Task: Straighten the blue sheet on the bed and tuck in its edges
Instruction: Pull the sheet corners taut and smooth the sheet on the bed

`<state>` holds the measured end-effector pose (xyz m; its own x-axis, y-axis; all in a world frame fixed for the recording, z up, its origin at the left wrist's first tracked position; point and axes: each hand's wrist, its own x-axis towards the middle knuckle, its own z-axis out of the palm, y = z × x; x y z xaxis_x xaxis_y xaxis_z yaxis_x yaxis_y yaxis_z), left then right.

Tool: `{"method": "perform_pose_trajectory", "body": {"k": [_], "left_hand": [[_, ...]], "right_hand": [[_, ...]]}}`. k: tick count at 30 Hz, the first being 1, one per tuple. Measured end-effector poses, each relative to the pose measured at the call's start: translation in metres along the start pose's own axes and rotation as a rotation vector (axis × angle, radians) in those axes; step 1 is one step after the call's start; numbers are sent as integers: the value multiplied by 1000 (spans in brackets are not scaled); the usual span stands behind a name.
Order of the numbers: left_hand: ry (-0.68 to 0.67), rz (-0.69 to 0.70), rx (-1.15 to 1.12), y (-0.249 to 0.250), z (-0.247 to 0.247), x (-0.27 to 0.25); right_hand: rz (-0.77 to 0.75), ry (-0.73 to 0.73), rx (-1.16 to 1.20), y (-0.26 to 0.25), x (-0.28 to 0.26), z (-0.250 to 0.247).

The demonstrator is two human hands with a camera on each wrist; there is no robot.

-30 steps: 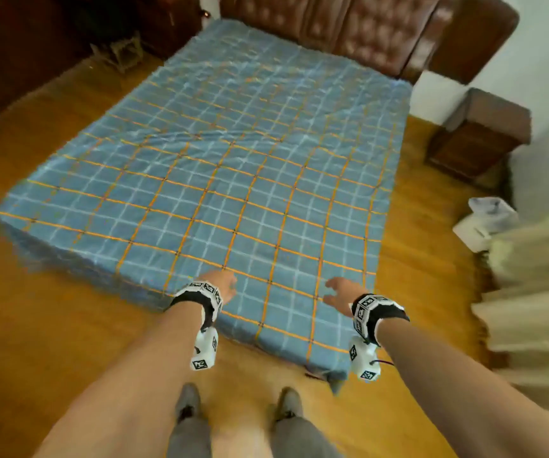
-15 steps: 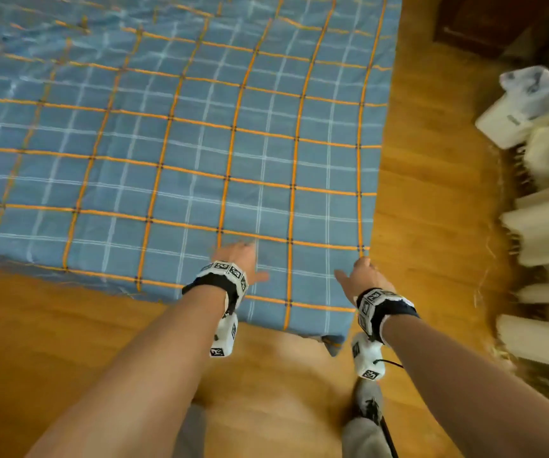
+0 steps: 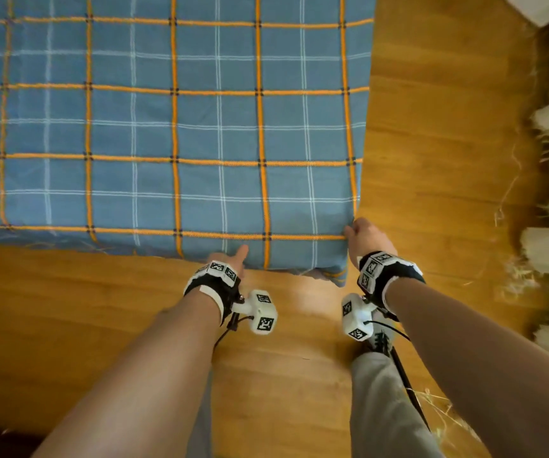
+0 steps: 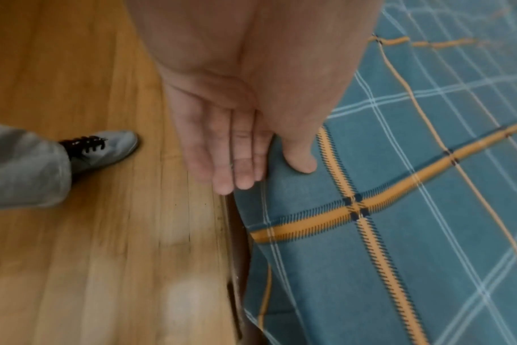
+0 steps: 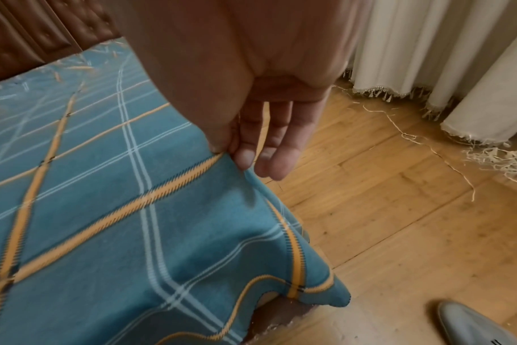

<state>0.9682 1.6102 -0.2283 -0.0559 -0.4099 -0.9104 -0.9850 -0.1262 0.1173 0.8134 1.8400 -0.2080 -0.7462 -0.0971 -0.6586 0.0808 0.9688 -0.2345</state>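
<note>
The blue sheet (image 3: 174,127) with orange and white grid lines lies flat over the bed; its foot edge hangs a little over the side. My left hand (image 3: 236,259) is at that foot edge. In the left wrist view my left hand (image 4: 266,172) has its thumb pressed on top of the sheet (image 4: 399,210) and its straight fingers (image 4: 236,168) down along the side. My right hand (image 3: 352,226) is at the right foot corner. There my right hand (image 5: 230,154) pinches the sheet (image 5: 133,233) between thumb and forefinger, the other fingers loose.
Wooden floor (image 3: 431,160) runs round the bed. Cream curtains (image 5: 428,58) with a frayed fringe hang at the right, with loose threads (image 5: 413,137) on the floor. My grey shoes (image 4: 103,149) stand close to the bed foot. A brown padded headboard (image 5: 30,35) is at the far end.
My head has dropped closer to the bed foot. Both hands slid back off the top of the sheet: the left to the foot edge, the right to the corner, which it now pinches.
</note>
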Motion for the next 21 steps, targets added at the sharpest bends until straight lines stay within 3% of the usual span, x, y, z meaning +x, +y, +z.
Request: {"method": "perform_pose_trajectory", "body": {"k": [4, 8, 12, 18, 21], "left_hand": [[49, 88, -311, -12, 8, -2], [36, 144, -204, -39, 15, -5], [41, 85, -208, -74, 22, 6], [69, 120, -133, -62, 12, -21], [43, 124, -134, -52, 11, -21]], "right_hand": [[-11, -16, -40, 9, -12, 4], [8, -30, -62, 29, -31, 20], [88, -68, -80, 44, -48, 37], [164, -111, -44, 48, -45, 49], [200, -31, 133, 42, -44, 48]]}}
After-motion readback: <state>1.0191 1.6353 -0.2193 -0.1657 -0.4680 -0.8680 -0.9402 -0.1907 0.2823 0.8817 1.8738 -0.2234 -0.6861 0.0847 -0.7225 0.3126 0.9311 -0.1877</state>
